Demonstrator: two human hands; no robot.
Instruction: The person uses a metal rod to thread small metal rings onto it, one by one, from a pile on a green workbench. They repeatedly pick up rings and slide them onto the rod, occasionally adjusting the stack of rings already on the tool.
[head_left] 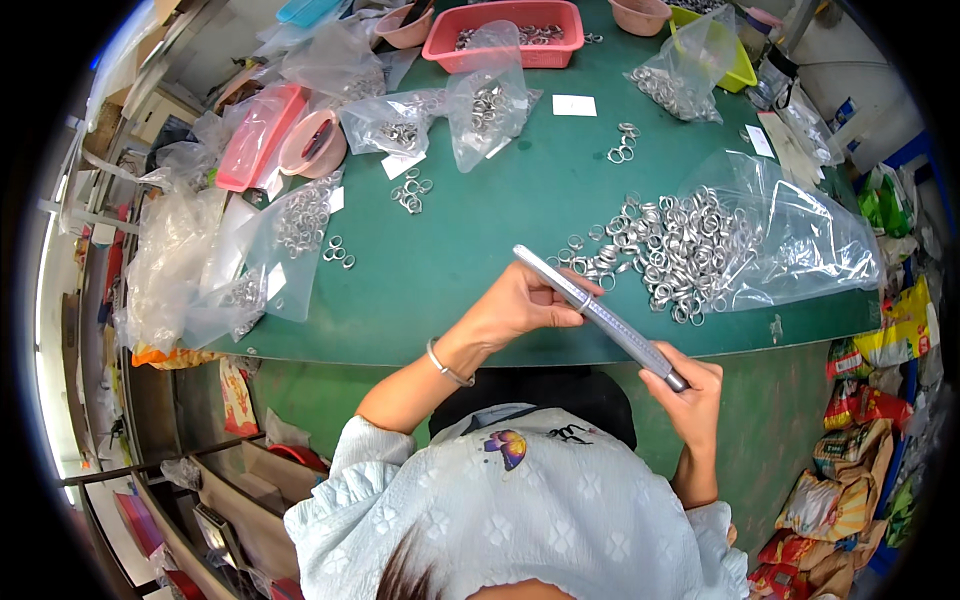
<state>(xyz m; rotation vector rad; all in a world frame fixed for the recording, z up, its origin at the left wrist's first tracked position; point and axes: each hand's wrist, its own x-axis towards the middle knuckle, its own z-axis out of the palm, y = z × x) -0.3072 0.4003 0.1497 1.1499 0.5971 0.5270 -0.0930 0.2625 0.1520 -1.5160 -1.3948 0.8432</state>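
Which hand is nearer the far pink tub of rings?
Left. The left hand is short of the tub, over the tabletop; the right hand is farther back, by its near edge.

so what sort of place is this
Probably a small workshop handling metal rings: many lie heaped on a green table, others sit in clear bags, and the left hand and right hand hold a grey rod.

A grey tapered rod (632, 341) slants across the middle of the frame, held two-handed.
The left hand (520, 305) grasps its upper half, the right hand (690, 393) its dark lower end; right of centre, silver rings (680, 245) lie heaped on the green table (450, 255) against a clear plastic bag (815, 240), while a pink tray (555, 55) sits at top centre.
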